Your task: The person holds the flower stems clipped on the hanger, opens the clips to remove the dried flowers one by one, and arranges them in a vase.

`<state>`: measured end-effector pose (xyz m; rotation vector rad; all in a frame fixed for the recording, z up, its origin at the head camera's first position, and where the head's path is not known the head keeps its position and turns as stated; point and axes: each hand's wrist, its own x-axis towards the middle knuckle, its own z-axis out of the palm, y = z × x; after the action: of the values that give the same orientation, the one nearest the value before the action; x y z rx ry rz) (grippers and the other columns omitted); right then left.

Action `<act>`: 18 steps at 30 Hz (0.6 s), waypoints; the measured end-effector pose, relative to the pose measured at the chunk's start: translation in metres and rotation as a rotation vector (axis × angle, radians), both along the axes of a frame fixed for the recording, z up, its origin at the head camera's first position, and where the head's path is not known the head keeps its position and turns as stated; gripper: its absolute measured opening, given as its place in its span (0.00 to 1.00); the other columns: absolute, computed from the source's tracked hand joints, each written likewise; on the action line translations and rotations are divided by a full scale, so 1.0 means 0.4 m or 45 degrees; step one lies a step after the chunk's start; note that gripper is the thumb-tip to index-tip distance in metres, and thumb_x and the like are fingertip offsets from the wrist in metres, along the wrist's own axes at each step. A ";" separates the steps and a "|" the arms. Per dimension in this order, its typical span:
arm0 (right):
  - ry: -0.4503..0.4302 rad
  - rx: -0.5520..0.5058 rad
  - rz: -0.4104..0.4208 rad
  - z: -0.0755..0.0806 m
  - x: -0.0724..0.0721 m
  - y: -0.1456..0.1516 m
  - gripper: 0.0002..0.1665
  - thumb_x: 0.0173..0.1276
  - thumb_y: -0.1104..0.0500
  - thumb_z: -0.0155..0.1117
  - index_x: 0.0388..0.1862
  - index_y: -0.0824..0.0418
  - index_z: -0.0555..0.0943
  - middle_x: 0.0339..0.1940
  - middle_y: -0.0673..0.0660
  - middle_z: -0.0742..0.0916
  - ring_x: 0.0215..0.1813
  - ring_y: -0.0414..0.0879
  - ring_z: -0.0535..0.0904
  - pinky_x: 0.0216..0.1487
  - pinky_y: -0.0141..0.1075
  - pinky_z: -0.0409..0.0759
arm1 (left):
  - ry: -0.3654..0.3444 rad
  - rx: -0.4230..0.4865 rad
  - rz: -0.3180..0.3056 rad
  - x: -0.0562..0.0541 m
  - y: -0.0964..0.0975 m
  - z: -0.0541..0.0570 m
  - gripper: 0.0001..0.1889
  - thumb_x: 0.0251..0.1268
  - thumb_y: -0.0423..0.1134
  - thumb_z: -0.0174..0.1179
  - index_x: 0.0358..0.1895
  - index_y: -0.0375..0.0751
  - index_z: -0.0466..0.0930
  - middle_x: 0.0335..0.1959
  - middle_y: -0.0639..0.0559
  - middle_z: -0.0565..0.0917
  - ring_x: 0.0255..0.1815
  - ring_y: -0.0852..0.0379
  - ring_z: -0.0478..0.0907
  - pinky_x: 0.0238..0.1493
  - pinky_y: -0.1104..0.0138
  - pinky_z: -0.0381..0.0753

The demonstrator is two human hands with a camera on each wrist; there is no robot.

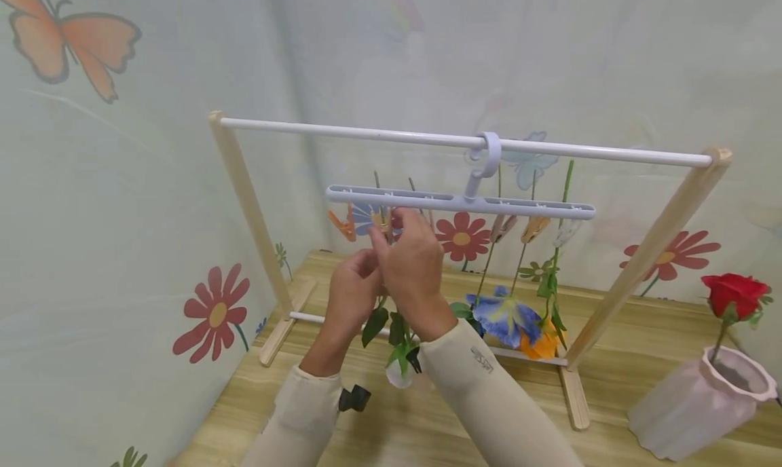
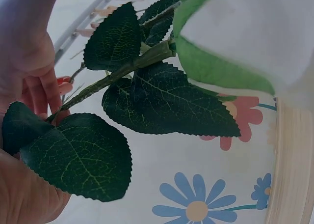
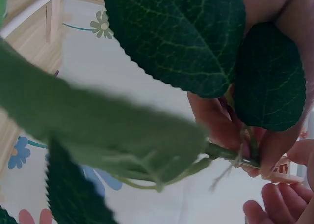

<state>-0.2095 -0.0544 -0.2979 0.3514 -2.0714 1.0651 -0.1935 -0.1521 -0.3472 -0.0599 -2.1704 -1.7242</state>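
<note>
My left hand pinches the stem of an artificial white rose, whose bloom hangs downward with dark green leaves above it. Just above, my right hand grips a pale yellow clothespin between thumb and fingers. That clothespin hangs from a grey-blue clip hanger, and a thin stem end pokes up behind the bar there. In the right wrist view the clothespin sits beside the pinched stem, partly hidden by fingers. Large leaves cover part of the left hand.
The hanger hooks on a white rail of a wooden stand. An orange clothespin hangs at its left end. Rightward, clips hold a blue flower and an orange flower. A pink vase with a red rose stands right.
</note>
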 end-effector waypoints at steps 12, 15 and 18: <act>0.096 -0.031 -0.004 -0.011 -0.007 -0.002 0.14 0.66 0.55 0.72 0.41 0.64 0.81 0.31 0.58 0.86 0.33 0.50 0.84 0.31 0.38 0.86 | -0.013 -0.018 -0.009 0.005 -0.001 0.003 0.09 0.66 0.36 0.63 0.44 0.38 0.88 0.37 0.41 0.89 0.35 0.57 0.82 0.34 0.68 0.83; 0.106 -0.029 -0.014 -0.013 -0.008 -0.003 0.13 0.66 0.55 0.71 0.38 0.64 0.81 0.29 0.58 0.85 0.30 0.50 0.83 0.28 0.38 0.84 | -0.017 -0.004 -0.015 0.005 -0.001 0.002 0.08 0.66 0.36 0.64 0.43 0.38 0.88 0.35 0.42 0.88 0.33 0.59 0.81 0.33 0.67 0.82; 0.112 -0.023 -0.031 -0.015 -0.008 -0.005 0.12 0.66 0.55 0.70 0.37 0.64 0.81 0.27 0.58 0.85 0.29 0.50 0.83 0.26 0.38 0.82 | -0.028 0.006 -0.020 0.005 0.000 0.001 0.08 0.66 0.36 0.64 0.42 0.38 0.88 0.34 0.42 0.88 0.31 0.60 0.81 0.32 0.68 0.82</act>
<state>-0.2128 -0.0563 -0.3038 0.3569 -1.9821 1.0352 -0.1915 -0.1520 -0.3469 -0.0570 -2.1870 -1.7467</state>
